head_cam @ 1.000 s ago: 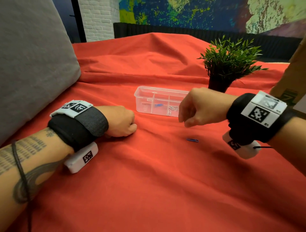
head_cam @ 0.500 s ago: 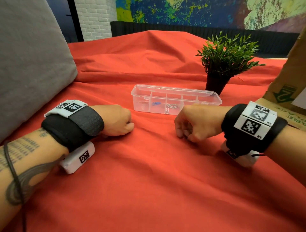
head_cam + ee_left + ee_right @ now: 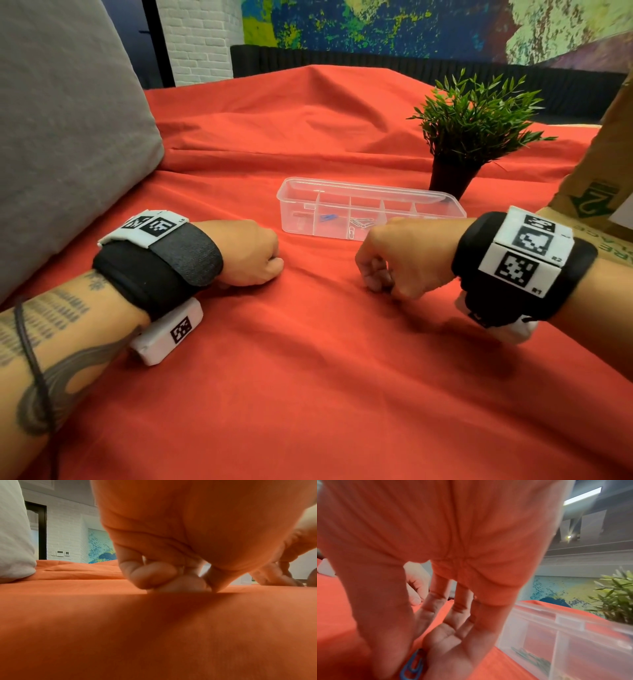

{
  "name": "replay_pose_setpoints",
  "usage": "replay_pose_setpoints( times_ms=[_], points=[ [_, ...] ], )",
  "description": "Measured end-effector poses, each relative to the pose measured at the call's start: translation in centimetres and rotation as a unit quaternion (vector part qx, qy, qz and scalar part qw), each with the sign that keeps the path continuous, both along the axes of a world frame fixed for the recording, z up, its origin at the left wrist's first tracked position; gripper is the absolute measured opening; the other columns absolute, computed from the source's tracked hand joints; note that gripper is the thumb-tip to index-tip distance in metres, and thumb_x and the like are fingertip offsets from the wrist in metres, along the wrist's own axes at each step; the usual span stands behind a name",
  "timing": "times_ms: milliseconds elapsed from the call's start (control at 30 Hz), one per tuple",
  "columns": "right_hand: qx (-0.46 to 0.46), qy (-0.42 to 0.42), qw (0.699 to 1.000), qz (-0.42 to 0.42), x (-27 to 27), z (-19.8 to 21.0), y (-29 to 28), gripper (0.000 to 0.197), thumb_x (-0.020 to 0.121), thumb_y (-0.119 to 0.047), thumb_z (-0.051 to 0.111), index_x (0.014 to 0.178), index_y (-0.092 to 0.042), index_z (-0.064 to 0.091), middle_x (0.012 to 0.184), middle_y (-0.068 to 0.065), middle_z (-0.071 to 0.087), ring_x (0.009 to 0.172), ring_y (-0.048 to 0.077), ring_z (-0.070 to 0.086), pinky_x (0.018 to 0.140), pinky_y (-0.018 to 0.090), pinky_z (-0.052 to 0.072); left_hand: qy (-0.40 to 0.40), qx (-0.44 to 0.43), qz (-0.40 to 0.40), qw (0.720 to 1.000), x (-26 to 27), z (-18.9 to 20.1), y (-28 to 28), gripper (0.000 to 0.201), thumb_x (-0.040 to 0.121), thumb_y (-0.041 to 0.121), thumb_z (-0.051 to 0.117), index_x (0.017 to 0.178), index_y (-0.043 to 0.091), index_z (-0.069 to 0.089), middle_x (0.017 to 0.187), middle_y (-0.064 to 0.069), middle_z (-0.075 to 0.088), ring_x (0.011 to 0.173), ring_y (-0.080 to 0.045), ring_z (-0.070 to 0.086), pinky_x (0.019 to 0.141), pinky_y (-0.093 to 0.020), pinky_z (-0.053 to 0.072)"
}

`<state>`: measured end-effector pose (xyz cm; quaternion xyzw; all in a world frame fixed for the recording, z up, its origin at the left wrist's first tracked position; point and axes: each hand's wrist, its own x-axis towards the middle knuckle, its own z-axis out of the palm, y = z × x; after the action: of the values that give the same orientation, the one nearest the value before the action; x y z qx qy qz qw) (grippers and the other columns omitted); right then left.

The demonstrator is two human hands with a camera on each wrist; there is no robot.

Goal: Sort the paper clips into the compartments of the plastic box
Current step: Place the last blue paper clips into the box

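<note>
A clear plastic box (image 3: 371, 192) with several compartments lies on the red cloth, just beyond my hands. One compartment holds a blue paper clip (image 3: 327, 217); the one to its right holds silver clips (image 3: 361, 224). My right hand (image 3: 376, 281) is curled down onto the cloth in front of the box. In the right wrist view its thumb and fingers (image 3: 452, 649) pinch a blue paper clip (image 3: 412, 668) lying on the cloth, beside the box (image 3: 573, 622). My left hand (image 3: 270, 265) rests on the cloth as a fist, fingers (image 3: 154, 574) curled, with nothing seen in it.
A small potted plant (image 3: 469, 137) stands behind the box's right end. A grey cushion (image 3: 68, 137) fills the left side. A brown cardboard box (image 3: 596, 205) sits at the right edge. Red cloth (image 3: 308, 377) covers the whole surface.
My right hand has come down from above the loose blue clip onto it, and the clip is now hidden under it in the head view. The left hand has stayed still.
</note>
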<state>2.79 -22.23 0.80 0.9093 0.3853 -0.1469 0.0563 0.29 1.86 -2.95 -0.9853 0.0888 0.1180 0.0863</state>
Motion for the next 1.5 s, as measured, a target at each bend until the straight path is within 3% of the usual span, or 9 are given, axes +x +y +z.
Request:
replay_pose_setpoints(
  times_ms=[433, 533, 633, 833, 967, 1100, 1267, 1433, 1500],
  points=[
    [0.032, -0.04, 0.998, -0.041, -0.7, -0.5, -1.6, 0.021, 0.065, -0.012, 0.067, 0.079, -0.025, 0.075, 0.069, -0.009, 0.065, 0.066, 0.004, 0.058, 0.065, 0.031, 0.058, 0.003, -0.022, 0.008, 1.0, 0.0, 0.0, 0.1, 0.047, 0.1, 0.042, 0.04, 0.074, 0.01, 0.063, 0.074, -0.013, 0.078, 0.076, -0.035, 0.075, 0.083, -0.04, 0.062],
    [0.084, -0.07, 0.993, -0.044, 0.4, 0.6, -0.5, 0.019, 0.067, -0.011, 0.068, 0.078, -0.024, 0.077, 0.063, -0.011, 0.063, 0.058, -0.003, 0.055, 0.058, 0.018, 0.048, 0.006, -0.02, 0.008, 1.0, -0.1, 0.0, 0.3, 0.051, 0.092, 0.047, 0.035, 0.074, 0.009, 0.063, 0.074, -0.013, 0.078, 0.074, -0.036, 0.076, 0.082, -0.041, 0.063],
    [0.235, -0.134, 0.961, -0.062, 2.8, 2.5, 1.5, 0.016, 0.071, -0.014, 0.069, 0.079, -0.023, 0.08, 0.057, -0.015, 0.062, 0.052, -0.008, 0.054, 0.053, 0.003, 0.036, 0.006, -0.018, 0.007, 1.0, -0.1, 0.1, 0.2, 0.048, 0.098, 0.042, 0.038, 0.076, 0.007, 0.065, 0.075, -0.014, 0.078, 0.076, -0.036, 0.076, 0.082, -0.04, 0.062],
    [0.242, -0.141, 0.95, -0.136, 8.5, 1.4, 5.8, 0.016, 0.075, -0.014, 0.066, 0.077, -0.02, 0.08, 0.084, 0.007, 0.078, 0.085, 0.025, 0.072, 0.075, 0.026, 0.052, -0.006, -0.019, 0.01, 1.0, -0.2, 0.1, -0.2, 0.042, 0.104, 0.036, 0.041, 0.076, 0.012, 0.061, 0.072, -0.008, 0.066, 0.078, -0.033, 0.063, 0.076, -0.034, 0.051],
    [0.242, -0.146, 0.946, -0.156, 9.8, 0.8, 5.1, 0.022, 0.078, -0.015, 0.066, 0.09, -0.02, 0.083, 0.092, 0.006, 0.08, 0.092, 0.024, 0.072, 0.08, 0.023, 0.049, -0.011, -0.008, 0.024, 1.0, -0.2, 0.1, -0.3, 0.038, 0.104, 0.038, 0.042, 0.077, 0.015, 0.054, 0.078, -0.005, 0.056, 0.082, -0.034, 0.057, 0.076, -0.034, 0.046],
    [0.314, -0.212, 0.897, -0.23, 10.9, 2.3, 0.8, 0.019, 0.078, -0.019, 0.066, 0.088, -0.018, 0.083, 0.088, 0.01, 0.078, 0.091, 0.028, 0.072, 0.081, 0.026, 0.051, -0.028, 0.022, 0.052, 0.998, -0.4, 0.5, -0.3, 0.04, 0.102, 0.043, 0.044, 0.071, 0.019, 0.042, 0.086, -0.006, 0.05, 0.086, -0.034, 0.053, 0.079, -0.038, 0.048],
    [0.31, -0.22, 0.859, -0.343, 11.6, 3.1, -5.8, 0.018, 0.079, -0.02, 0.069, 0.091, -0.017, 0.082, 0.091, 0.013, 0.076, 0.093, 0.03, 0.068, 0.081, 0.025, 0.047, -0.098, -0.025, 0.08, 0.992, -0.3, 2.3, -0.1, 0.024, 0.099, 0.041, 0.048, 0.086, 0.022, 0.054, 0.116, -0.019, 0.072, 0.109, -0.043, 0.069, 0.081, -0.039, 0.048],
    [0.284, -0.051, 0.875, -0.389, 12.1, 0.8, -8.7, 0.007, 0.08, -0.013, 0.078, 0.084, -0.016, 0.073, 0.077, 0.011, 0.066, 0.063, 0.022, 0.06, 0.061, 0.033, 0.058, -0.162, -0.167, 0.108, 0.966, 1.7, 5.7, 0.0, 0.039, 0.1, 0.033, 0.048, 0.075, 0.009, 0.066, 0.067, -0.008, 0.077, 0.081, -0.034, 0.075, 0.08, -0.038, 0.058],
    [0.317, 0.002, 0.865, -0.388, 12.3, 0.0, -8.9, 0.01, 0.085, -0.005, 0.073, 0.09, -0.013, 0.069, 0.079, 0.01, 0.058, 0.06, 0.019, 0.054, 0.053, 0.03, 0.055, -0.161, -0.218, 0.123, 0.955, 2.9, 6.3, -0.3, 0.036, 0.098, 0.026, 0.048, 0.084, 0.008, 0.075, 0.069, -0.01, 0.081, 0.072, -0.033, 0.077, 0.077, -0.036, 0.063]
  ],
)
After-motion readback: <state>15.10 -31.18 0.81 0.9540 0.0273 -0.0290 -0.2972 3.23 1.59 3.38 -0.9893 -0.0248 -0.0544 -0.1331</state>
